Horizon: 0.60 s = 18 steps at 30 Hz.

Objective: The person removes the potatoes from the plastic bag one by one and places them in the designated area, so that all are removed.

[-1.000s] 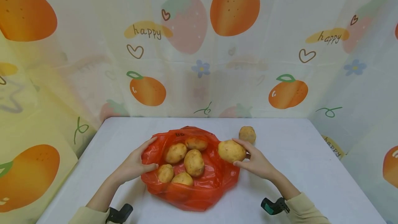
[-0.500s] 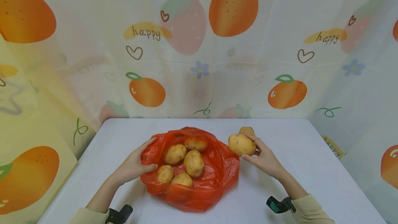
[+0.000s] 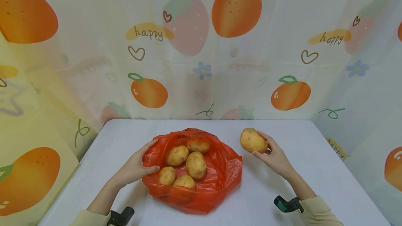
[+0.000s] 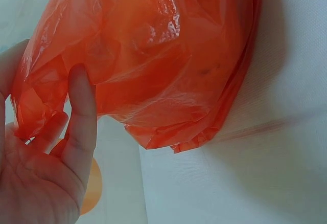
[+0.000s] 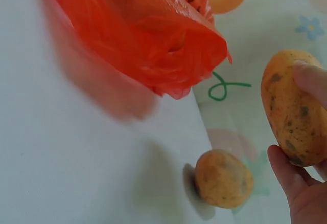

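An open red plastic bag [image 3: 216, 198] stands on the table with several potatoes [image 3: 196, 165] inside. My left hand [image 3: 133, 166] grips the bag's left side, thumb toward the front and fingers further back; the left wrist view shows the thin plastic [image 4: 168, 81] between them. To the right of the bag, my right hand [image 3: 276, 158] holds a potato [image 3: 253, 141] between thumb and fingers, above the table. The right wrist view shows this held potato [image 5: 294, 106] apart from another potato [image 5: 224, 179] lying on the table; in the head view the held one mostly covers it.
The white table [image 3: 314, 184] has its far edge against a fruit-printed curtain [image 3: 238, 62], which also runs along both sides. A black device is strapped to each wrist, the left device [image 3: 121, 215] and the right device [image 3: 287, 204].
My right hand has carried its potato rightward, away from the bag's right rim, to in front of the potato on the table. The left hand and the bag have stayed put.
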Available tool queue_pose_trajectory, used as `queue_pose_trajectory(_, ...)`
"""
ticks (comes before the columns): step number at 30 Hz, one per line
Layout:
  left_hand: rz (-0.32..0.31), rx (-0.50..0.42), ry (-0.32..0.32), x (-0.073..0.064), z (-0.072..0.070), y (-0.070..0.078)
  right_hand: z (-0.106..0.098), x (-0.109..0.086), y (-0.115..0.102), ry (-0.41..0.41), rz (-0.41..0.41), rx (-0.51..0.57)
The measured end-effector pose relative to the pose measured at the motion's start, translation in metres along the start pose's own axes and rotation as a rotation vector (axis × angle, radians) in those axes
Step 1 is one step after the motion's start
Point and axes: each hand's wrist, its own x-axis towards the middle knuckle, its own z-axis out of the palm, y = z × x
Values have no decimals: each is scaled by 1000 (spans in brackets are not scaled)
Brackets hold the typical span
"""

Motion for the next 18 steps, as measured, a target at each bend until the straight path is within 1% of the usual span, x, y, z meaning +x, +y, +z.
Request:
queue_pose_trajectory(5,11,3,4,0,0,-1,-5,2,7,25,13,-17)
queue_pose_trajectory(13,5,16,-1,1,0,-1,-11,4,18,38,72,-26)
queue_pose_trajectory(14,13,18,-4,1,-1,-1,-11,4,19,41,81,-29)
queue_pose_trajectory(18,1,17,-7,1,-1,0,-15,5,26,55,115,-62)
